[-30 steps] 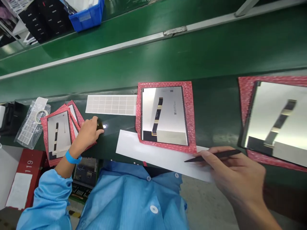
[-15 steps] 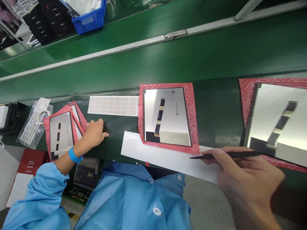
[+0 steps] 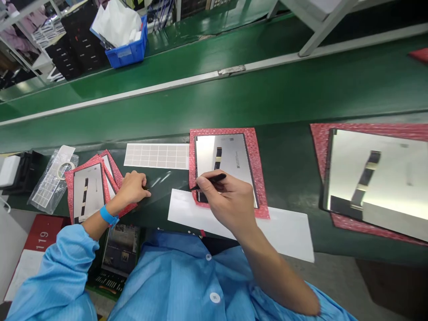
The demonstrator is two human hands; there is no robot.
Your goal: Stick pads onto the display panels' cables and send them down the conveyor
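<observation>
Black tweezers are held in my right hand, over the lower left part of a display panel. The tip points left, close to the panel's left edge. This panel lies back side up on pink bubble wrap; a black and gold flex cable runs down its back, partly hidden by the hand. My left hand rests on the green table, thumb apart from the bent fingers, nothing visible in it. Beside it lie stacked panels on pink wrap and a shiny clear film.
A white label sheet lies left of the middle panel, and white paper runs beneath it. Another panel is at the right. Far left are a bagged label sheet with a tape roll and a black holder. A blue bin stands behind.
My right hand has moved left with the tweezers, from beside the right panel to over the middle one. My left hand stays in about the same place. The view has shifted slightly.
</observation>
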